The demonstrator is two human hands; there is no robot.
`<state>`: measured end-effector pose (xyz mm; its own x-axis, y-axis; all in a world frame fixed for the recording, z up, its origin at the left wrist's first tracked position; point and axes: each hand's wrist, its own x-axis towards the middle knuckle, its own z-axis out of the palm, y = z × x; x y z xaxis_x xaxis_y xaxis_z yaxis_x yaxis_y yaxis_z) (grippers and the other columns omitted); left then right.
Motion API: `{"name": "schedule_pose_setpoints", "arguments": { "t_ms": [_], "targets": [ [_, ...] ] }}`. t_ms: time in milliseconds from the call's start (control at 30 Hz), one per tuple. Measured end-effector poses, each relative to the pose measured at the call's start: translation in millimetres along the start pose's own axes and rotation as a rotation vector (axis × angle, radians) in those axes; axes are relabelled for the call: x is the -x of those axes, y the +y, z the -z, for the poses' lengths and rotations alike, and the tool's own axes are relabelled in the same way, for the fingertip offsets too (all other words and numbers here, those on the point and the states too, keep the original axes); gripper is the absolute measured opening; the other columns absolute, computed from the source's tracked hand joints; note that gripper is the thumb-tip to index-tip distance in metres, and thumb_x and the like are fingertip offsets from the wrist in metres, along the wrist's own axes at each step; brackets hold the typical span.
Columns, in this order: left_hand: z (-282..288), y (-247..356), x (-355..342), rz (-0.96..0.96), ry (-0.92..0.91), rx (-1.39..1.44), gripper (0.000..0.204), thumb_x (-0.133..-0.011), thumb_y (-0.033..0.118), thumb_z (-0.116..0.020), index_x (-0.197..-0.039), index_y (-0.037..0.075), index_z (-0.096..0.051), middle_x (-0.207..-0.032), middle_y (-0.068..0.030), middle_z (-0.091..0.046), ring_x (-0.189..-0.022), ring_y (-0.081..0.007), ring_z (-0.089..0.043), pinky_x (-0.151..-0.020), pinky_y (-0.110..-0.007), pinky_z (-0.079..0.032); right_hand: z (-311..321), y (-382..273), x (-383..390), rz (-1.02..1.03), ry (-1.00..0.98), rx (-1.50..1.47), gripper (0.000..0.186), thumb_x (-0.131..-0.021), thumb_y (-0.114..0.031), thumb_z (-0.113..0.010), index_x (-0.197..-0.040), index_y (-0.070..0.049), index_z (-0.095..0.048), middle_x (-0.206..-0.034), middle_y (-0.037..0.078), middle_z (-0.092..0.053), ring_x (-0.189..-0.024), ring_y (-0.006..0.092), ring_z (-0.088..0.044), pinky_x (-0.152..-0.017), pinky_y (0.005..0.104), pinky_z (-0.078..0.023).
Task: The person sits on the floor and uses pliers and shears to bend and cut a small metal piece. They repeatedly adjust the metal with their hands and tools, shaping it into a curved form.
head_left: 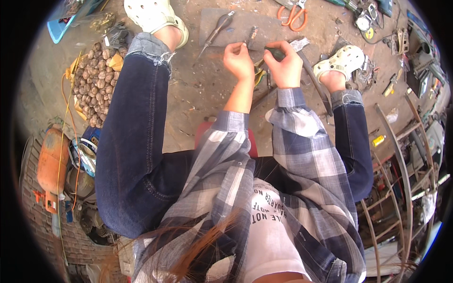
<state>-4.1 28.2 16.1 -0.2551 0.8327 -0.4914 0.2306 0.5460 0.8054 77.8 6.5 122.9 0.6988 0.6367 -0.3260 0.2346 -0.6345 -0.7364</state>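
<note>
My left hand (238,61) is closed in a pinch near the grey sheet (210,26) on the ground; what is between its fingertips is too small to make out. A short narrow object (253,35) lies just beyond it. My right hand (285,63) is closed around a dark green object (274,53), partly hidden by the fingers. Under and between my hands lie yellow-handled pliers (259,76) and thin tools. A long dark bar (318,85) lies beside my right hand. A pointed tool with a dark handle (219,29) and orange-handled snips (295,19) rest farther forward.
My legs frame the work area. At left are a pile of walnuts (94,82), an orange gas cylinder (52,162) and cords. At right are a curved metal frame (401,155), scattered metal parts (422,61), a yellow bottle (378,140) and a power tool (363,23).
</note>
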Motion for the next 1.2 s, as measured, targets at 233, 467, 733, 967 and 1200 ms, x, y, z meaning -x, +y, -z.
{"name": "schedule_pose_setpoints", "arguments": {
  "t_ms": [233, 467, 733, 967, 1200],
  "targets": [
    [1, 10, 2, 0.066, -0.017, 0.062, 0.004, -0.078, -0.003, -0.066, -0.081, -0.003, -0.064, -0.072, -0.0064, -0.065, -0.063, -0.0109, -0.059, -0.059, -0.025, -0.048, -6, -3, 1, -0.035, -0.004, 0.095, 0.020, -0.074, -0.017, -0.072, -0.089, -0.006, -0.065, -0.082, 0.014, -0.068, -0.075, 0.0269, -0.067, -0.068, 0.0337, -0.052],
    [3, 16, 3, 0.081, -0.027, 0.063, 0.004, -0.077, -0.002, -0.067, -0.080, -0.002, -0.064, -0.072, -0.0057, -0.065, -0.065, -0.0103, -0.059, -0.062, -0.024, -0.047, -6, -5, 1, 0.028, -0.021, 0.142, 0.020, -0.073, -0.013, -0.072, -0.089, -0.004, -0.065, -0.083, 0.014, -0.067, -0.078, 0.0296, -0.067, -0.070, 0.0350, -0.052],
    [3, 19, 3, 0.082, -0.020, 0.068, 0.003, -0.076, -0.003, -0.065, -0.078, -0.003, -0.063, -0.070, -0.0064, -0.064, -0.064, -0.0129, -0.060, -0.061, -0.027, -0.048, -7, -9, 3, 0.065, -0.048, 0.215, 0.018, -0.072, -0.011, -0.071, -0.088, -0.005, -0.064, -0.084, 0.013, -0.066, -0.079, 0.0306, -0.065, -0.071, 0.0369, -0.051],
    [4, 16, 2, 0.086, -0.018, 0.084, 0.004, -0.075, -0.003, -0.066, -0.078, -0.003, -0.063, -0.070, -0.0066, -0.064, -0.064, -0.0136, -0.060, -0.060, -0.027, -0.048, -10, -10, 2, 0.108, -0.055, 0.227, 0.018, -0.071, -0.009, -0.071, -0.087, -0.005, -0.064, -0.084, 0.013, -0.066, -0.078, 0.0307, -0.065, -0.070, 0.0367, -0.051],
    [6, 21, 0, 0.084, -0.035, 0.022, 0.008, -0.075, 0.000, -0.069, -0.080, -0.003, -0.065, -0.073, -0.0073, -0.066, -0.066, -0.0118, -0.060, -0.062, -0.025, -0.048, -10, -14, 3, 0.132, -0.050, 0.242, 0.018, -0.071, -0.009, -0.070, -0.088, -0.006, -0.064, -0.085, 0.013, -0.066, -0.078, 0.0306, -0.064, -0.069, 0.0364, -0.051]
  ]
}}
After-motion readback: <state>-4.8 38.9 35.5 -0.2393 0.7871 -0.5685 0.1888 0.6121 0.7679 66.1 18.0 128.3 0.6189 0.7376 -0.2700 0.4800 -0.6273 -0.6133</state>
